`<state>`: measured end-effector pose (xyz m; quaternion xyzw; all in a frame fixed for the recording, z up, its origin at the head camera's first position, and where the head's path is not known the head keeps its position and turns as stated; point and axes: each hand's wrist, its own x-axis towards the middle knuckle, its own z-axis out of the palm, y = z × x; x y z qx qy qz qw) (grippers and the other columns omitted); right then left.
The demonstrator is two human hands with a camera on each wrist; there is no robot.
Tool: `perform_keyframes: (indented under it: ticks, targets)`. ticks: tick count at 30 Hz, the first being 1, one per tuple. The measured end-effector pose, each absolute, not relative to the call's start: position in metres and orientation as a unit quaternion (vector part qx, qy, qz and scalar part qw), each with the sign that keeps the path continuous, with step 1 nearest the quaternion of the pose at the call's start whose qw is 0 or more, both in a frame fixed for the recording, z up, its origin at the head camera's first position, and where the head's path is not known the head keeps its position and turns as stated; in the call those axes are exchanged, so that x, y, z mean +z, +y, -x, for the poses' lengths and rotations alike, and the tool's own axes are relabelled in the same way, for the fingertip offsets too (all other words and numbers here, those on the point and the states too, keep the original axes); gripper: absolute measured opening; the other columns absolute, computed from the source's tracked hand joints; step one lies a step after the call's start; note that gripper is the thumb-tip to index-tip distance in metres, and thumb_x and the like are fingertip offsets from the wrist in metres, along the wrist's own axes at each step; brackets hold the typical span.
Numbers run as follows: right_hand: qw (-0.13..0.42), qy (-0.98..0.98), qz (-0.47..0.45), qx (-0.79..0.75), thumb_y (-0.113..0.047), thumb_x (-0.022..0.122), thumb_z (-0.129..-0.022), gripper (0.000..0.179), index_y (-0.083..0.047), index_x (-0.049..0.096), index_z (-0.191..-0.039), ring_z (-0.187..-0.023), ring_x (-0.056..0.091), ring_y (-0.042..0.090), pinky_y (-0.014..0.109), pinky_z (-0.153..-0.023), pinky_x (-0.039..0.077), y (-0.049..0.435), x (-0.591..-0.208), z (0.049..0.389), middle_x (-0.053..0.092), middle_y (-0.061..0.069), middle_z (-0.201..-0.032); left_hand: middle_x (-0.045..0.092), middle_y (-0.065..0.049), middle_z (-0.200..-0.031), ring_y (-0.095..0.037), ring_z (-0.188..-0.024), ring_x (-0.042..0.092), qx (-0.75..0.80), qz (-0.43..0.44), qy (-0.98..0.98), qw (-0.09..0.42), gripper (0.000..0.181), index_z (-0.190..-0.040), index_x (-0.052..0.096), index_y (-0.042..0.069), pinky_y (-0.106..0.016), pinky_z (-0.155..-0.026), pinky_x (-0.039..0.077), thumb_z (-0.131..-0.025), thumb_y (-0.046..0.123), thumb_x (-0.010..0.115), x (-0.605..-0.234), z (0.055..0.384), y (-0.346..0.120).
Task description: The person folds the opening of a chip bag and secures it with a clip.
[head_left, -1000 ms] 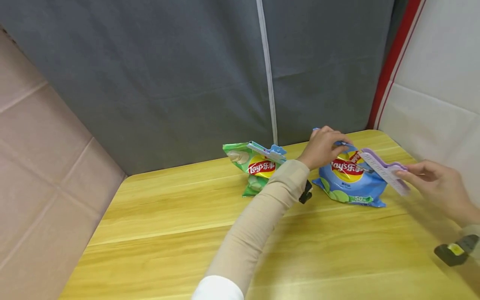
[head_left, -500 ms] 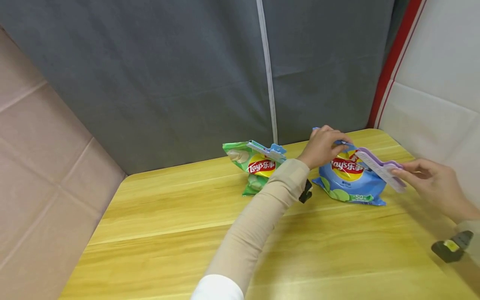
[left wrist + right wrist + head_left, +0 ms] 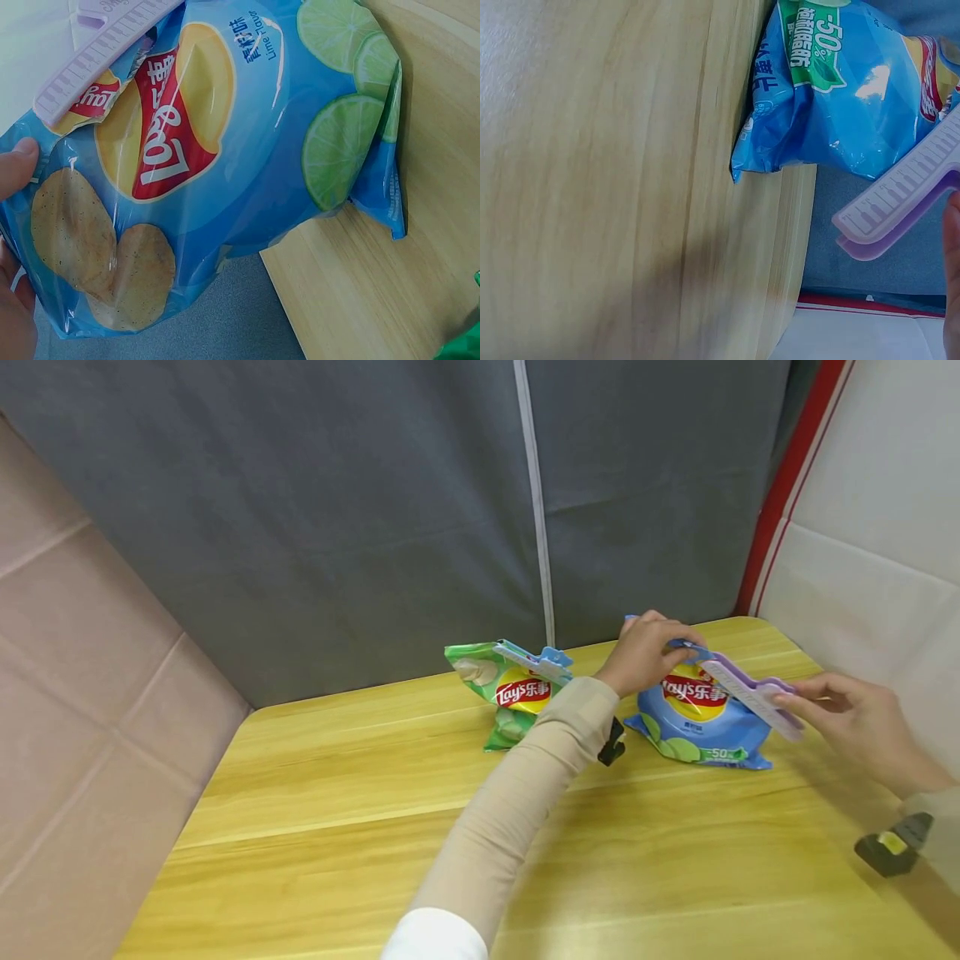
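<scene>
A blue bag of lime-flavour potato chips (image 3: 693,735) stands on the right side of the wooden table. My left hand (image 3: 651,647) grips its top edge, the thumb on the printed front in the left wrist view. My right hand (image 3: 862,722) pinches the handle of a long lilac bag clip (image 3: 753,695) with a piano-key pattern. The clip lies aslant across the bag's upper right part, its far end close to my left fingers. In the left wrist view the clip (image 3: 105,60) crosses the folded top. Whether its arms bite on the bag I cannot tell.
A green chip bag (image 3: 513,693), with a light-blue clip (image 3: 551,664) on its top, stands left of the blue bag, partly behind my left forearm. A grey curtain (image 3: 375,527) hangs behind the table (image 3: 337,793). A white panel (image 3: 885,527) rises at the right.
My right hand has moved left with the lilac clip, bringing the clip farther along the blue bag's top. My left hand has kept its grip in the same place.
</scene>
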<state>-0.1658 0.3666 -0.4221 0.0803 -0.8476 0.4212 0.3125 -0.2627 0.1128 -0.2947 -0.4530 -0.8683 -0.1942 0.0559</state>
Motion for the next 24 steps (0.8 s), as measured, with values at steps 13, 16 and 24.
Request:
perform_keyframes:
  ticks: [13,16,24]
  targets:
    - [0.298,-0.847,-0.074,0.433,0.004,0.069,-0.072,0.013,-0.005,0.064,-0.079,-0.065,0.054,-0.010,0.004,-0.056,0.040,0.332,-0.385,0.154,0.062,-0.016,-0.080,0.062,0.015,-0.099,-0.004,-0.094,0.043,-0.217,0.450,-0.865,0.041,0.023,-0.106,0.066,0.025,-0.017,-0.083,0.021,-0.084,0.028,0.057,-0.294,0.261,0.110]
    - [0.293,-0.838,-0.075,0.453,0.004,0.069,-0.073,0.012,-0.004,0.065,-0.080,-0.068,0.055,-0.009,0.004,-0.057,0.041,0.334,-0.388,0.156,0.062,-0.019,-0.082,0.062,0.015,-0.100,-0.005,-0.095,0.044,-0.212,0.460,-0.862,0.031,0.024,-0.107,0.065,0.024,-0.017,-0.083,0.021,-0.085,0.028,0.057,-0.293,0.263,0.110]
    - [0.288,-0.841,-0.073,0.452,0.001,0.071,-0.071,0.014,-0.006,0.066,-0.082,-0.073,0.055,-0.005,0.005,-0.059,0.041,0.356,-0.413,0.170,0.065,-0.012,-0.085,0.060,0.014,-0.107,-0.004,-0.097,0.041,-0.171,0.482,-0.859,0.003,0.026,-0.112,0.062,0.024,-0.017,-0.081,0.022,-0.087,0.028,0.055,-0.289,0.265,0.109]
